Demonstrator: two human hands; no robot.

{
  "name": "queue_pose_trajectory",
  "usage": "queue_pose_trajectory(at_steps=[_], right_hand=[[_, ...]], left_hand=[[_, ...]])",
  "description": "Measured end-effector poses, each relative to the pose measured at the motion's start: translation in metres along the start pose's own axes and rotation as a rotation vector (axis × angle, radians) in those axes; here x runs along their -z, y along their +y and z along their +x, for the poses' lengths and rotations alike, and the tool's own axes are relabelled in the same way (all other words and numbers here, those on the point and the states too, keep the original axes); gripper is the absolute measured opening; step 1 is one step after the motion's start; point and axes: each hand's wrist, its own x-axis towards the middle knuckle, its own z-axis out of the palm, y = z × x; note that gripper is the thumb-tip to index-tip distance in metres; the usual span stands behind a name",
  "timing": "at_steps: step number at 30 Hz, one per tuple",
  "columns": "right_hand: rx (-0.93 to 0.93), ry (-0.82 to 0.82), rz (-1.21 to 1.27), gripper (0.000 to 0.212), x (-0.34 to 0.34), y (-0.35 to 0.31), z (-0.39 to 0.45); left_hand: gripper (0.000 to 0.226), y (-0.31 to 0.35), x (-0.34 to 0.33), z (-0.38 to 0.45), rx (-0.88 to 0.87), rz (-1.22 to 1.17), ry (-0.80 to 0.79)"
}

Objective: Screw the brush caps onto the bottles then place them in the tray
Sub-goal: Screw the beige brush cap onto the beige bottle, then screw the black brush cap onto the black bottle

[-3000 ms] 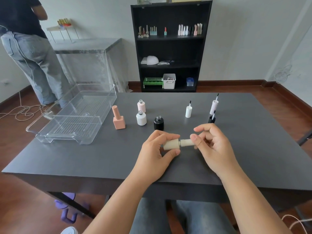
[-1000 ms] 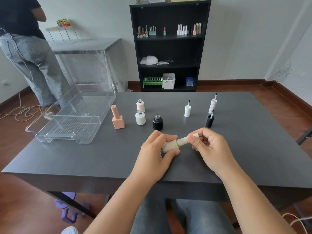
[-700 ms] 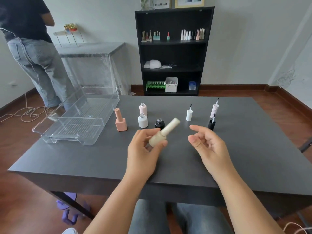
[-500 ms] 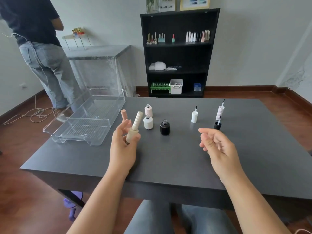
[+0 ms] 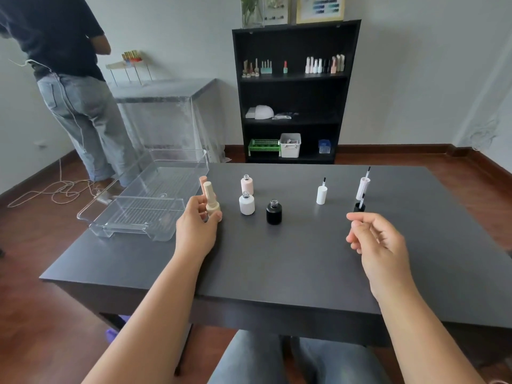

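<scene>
**Capped beige bottle upright in left hand, beside tray**

Left hand (image 5: 195,228) closed around beige bottle (image 5: 211,201), thumb and fingers pinching the squat body low down. Long axis near vertical, cap end up at 12 o'clock, base down at 6 o'clock, leaning very slightly to 11. Held near the table (image 5: 291,261), just at 3 o'clock of the clear tray (image 5: 144,200); whether the base touches the tabletop cannot be told. Pink capped bottle (image 5: 203,182) mostly hidden right behind it, only the cap top peeking out at 11 o'clock.

Right hand (image 5: 378,242) empty, fingers loosely curled and half open, hovering over the table well apart from the left, at its 3 o'clock.

Standing upright and uncapped between the hands: pale pink bottle (image 5: 246,185), white bottle (image 5: 247,204) just at its 6 o'clock, black bottle (image 5: 274,212) at 4 o'clock of the white one. Further toward 3 o'clock, white cap (image 5: 321,193) standing with brush pointing up. At 12 o'clock of the right hand, pale cap (image 5: 363,186) tilted, brush up toward 1 o'clock, with black cap (image 5: 359,207) directly below it.
</scene>
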Motion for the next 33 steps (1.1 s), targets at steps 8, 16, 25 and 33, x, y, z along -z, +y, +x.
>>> queue_pose_trajectory(at_steps=[8,16,25,33], right_hand=[[-0.153,0.255,-0.316,0.022,0.021,0.006,0.017],[-0.150,0.054,-0.540,0.047,0.018,0.006,0.041],[-0.111,0.042,-0.580,0.014,0.007,0.002,0.056],[-0.019,-0.036,-0.310,0.016,0.012,0.003,0.045]], left_hand=[[0.038,-0.002,-0.003,0.005,-0.049,0.099,-0.021],[0.071,0.000,-0.003,-0.032,-0.115,-0.002,0.124],[0.078,0.041,-0.051,-0.058,-0.261,-0.010,-0.186],[0.046,0.052,-0.074,-0.034,-0.165,0.140,-0.294]])
